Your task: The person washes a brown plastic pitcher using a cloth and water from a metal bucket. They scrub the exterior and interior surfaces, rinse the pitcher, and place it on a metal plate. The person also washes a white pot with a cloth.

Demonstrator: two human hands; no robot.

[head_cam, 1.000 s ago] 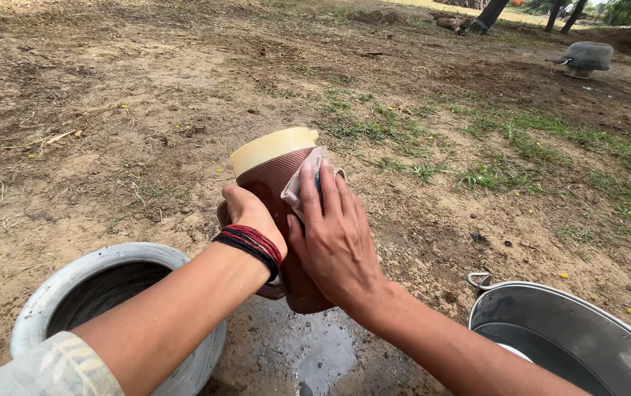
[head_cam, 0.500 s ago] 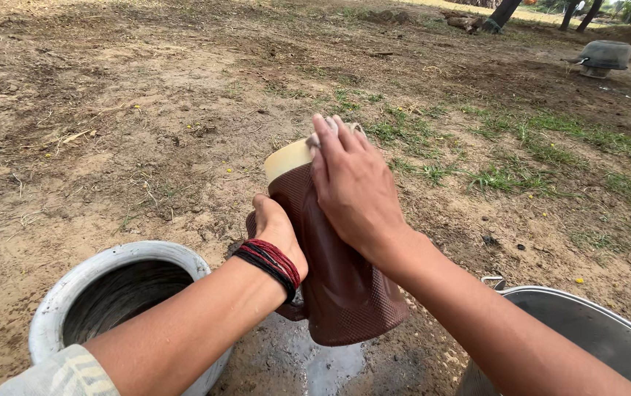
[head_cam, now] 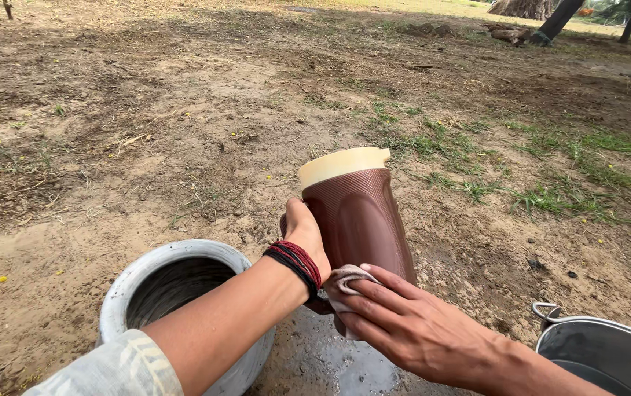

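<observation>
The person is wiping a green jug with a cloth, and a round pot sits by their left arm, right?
Not quite. In the head view the jug is brown with a cream lid, not green. The right hand does press a cloth on it, and the round pot sits by the left arm.
</observation>
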